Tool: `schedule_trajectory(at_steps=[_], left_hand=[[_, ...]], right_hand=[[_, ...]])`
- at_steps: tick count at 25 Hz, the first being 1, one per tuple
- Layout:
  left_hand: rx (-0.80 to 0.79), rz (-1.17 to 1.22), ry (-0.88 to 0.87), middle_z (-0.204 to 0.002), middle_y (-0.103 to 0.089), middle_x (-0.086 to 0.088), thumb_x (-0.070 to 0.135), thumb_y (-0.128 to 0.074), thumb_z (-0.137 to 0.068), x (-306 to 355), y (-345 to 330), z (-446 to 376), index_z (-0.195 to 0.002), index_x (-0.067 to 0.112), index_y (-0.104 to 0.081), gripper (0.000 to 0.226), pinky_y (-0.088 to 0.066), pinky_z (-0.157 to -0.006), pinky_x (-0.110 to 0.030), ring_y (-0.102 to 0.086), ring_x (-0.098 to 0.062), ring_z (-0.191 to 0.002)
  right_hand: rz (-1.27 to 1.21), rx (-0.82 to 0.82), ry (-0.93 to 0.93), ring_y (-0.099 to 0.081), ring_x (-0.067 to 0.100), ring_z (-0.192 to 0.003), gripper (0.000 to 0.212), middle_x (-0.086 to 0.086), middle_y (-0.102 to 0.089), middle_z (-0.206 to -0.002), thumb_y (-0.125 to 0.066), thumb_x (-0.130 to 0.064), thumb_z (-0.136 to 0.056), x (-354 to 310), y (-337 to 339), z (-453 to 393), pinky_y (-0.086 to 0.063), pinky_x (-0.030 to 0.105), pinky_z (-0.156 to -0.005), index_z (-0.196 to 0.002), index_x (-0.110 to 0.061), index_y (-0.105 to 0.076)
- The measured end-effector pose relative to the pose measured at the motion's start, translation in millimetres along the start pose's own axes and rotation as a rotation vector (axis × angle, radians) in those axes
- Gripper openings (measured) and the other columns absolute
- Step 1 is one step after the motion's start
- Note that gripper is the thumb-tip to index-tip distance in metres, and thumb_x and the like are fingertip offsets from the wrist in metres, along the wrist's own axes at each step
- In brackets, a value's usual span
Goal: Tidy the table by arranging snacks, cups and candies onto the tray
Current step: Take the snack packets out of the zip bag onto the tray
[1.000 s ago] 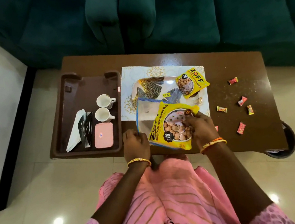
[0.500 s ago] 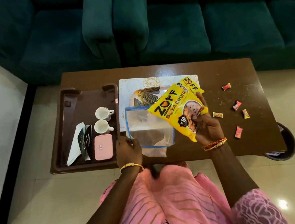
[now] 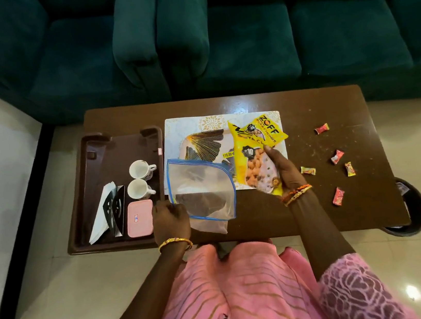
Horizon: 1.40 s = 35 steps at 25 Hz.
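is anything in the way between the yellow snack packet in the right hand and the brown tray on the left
Yes. The clear zip bag lies between the yellow snack packet in the right hand and the brown tray, with the left hand on its corner. The tray's near half holds two cups; its far half is bare.

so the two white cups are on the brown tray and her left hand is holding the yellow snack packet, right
Not quite. The head view shows the right hand holding the yellow snack packet; the left hand rests at the clear zip bag. Both white cups are on the brown tray.
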<state>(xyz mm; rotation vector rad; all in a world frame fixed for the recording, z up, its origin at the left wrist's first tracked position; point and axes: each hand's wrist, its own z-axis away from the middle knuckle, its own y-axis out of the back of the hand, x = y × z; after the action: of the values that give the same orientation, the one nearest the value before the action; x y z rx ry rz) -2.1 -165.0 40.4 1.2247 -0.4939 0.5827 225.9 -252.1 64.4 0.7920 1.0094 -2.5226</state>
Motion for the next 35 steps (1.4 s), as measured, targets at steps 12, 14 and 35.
schedule_trajectory(at_steps=[12,14,35], left_hand=[[0.155,-0.071,0.062,-0.082,-0.057,-0.022,0.015,-0.062,-0.076,46.7,-27.2,5.0,-0.064,0.004,-0.05,0.021,-0.032,-0.063,-0.03,-0.054,-0.036,-0.079],[0.162,-0.079,0.067,-0.078,-0.056,-0.022,0.014,-0.062,-0.076,49.9,-31.7,6.6,-0.061,0.004,-0.047,0.023,-0.033,-0.064,-0.031,-0.053,-0.035,-0.078],[0.231,-0.074,0.134,-0.09,-0.063,-0.016,0.012,-0.069,-0.072,47.5,-54.5,3.6,-0.064,0.001,-0.055,0.02,-0.033,-0.07,-0.023,-0.055,-0.025,-0.084]], right_hand=[[-0.024,0.584,-0.163,-0.052,0.009,-0.069,0.011,-0.009,-0.064,-0.06,-0.061,-0.021,-0.083,-17.1,121.9,-86.6,-0.04,0.022,-0.058,-0.073,-0.024,-0.06],[0.045,0.572,-0.226,-0.049,0.006,-0.067,0.012,-0.011,-0.062,-0.065,-0.061,-0.019,-0.085,-7.8,127.2,-101.6,-0.036,0.02,-0.054,-0.074,-0.024,-0.059],[1.211,0.798,-0.217,-0.039,0.043,-0.126,0.074,0.027,-0.039,-0.136,-0.068,-0.036,-0.078,37.8,115.4,-131.7,-0.033,0.047,-0.105,-0.131,0.002,-0.033]])
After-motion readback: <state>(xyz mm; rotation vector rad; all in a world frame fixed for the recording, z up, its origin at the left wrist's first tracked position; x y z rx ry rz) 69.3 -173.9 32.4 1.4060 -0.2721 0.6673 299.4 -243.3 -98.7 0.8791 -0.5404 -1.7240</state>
